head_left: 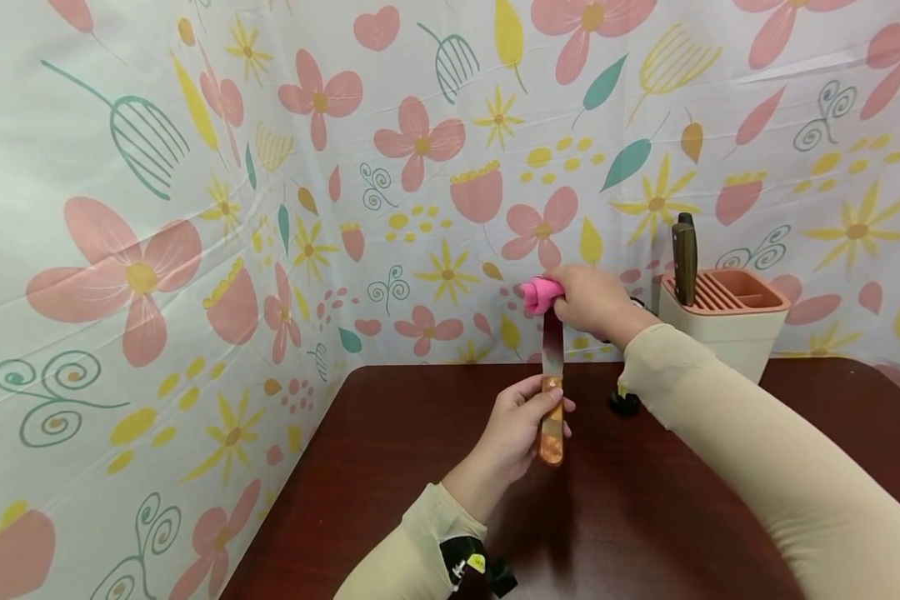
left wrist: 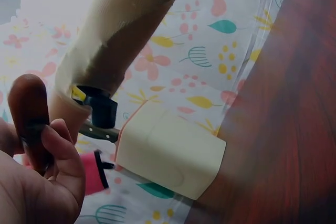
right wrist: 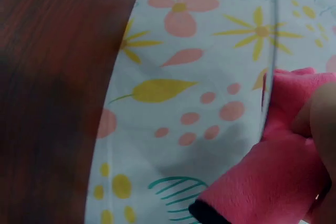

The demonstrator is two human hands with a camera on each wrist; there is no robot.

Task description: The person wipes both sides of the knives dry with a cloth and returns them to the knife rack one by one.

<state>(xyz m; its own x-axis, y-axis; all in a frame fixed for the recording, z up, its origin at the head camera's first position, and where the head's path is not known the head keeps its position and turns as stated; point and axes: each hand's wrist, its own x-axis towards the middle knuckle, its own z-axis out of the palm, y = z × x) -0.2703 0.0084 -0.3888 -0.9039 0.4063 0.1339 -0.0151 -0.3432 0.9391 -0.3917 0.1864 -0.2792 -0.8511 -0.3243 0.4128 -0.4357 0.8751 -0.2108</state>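
Observation:
A knife [head_left: 552,354] stands nearly upright above the dark table, its blade pointing up and away. My left hand [head_left: 516,423] grips its wooden handle [head_left: 552,433], thumb across the front; the left wrist view shows that handle [left wrist: 30,108] between curled fingers. Around the upper end of the blade is a bunched pink cloth [head_left: 542,295], which my right hand [head_left: 594,298] holds. In the right wrist view the cloth [right wrist: 273,177] has a dark edge, and the thin blade edge [right wrist: 272,51] runs into its folds. The cloth hides the blade's tip.
A cream knife block [head_left: 723,333] with an orange slotted top stands at the table's back right, dark-handled knives [head_left: 686,260] in it. Flowered fabric [head_left: 420,208] hangs behind and left of the brown table [head_left: 390,450]. My right forearm [head_left: 765,450] passes in front of the block.

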